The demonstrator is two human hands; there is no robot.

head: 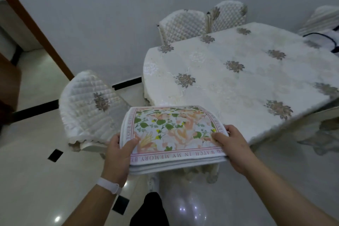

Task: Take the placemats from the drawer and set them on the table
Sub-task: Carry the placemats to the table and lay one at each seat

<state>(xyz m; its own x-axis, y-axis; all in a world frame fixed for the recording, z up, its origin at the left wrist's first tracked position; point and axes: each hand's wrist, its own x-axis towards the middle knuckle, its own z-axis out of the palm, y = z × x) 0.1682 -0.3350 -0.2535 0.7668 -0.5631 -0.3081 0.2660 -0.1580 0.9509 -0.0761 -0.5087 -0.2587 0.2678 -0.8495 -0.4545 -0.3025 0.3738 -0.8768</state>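
A stack of several floral placemats [172, 132], white with green leaves, peach flowers and a pink lettered border, hangs in the air in front of me. My left hand [119, 154] grips its left near corner, thumb on top. My right hand [230, 145] holds the right edge, thumb on top as well. The stack hovers just short of the near corner of the table [238, 79], which wears a white cloth with grey-brown flower motifs. No drawer is in view.
A quilted white chair [89, 104] stands left of the table, close to the stack. Two more quilted chairs [201, 22] stand against the far wall. A striped chair and a dark-trimmed item [322, 36] sit at the far right. Glossy tiled floor lies below.
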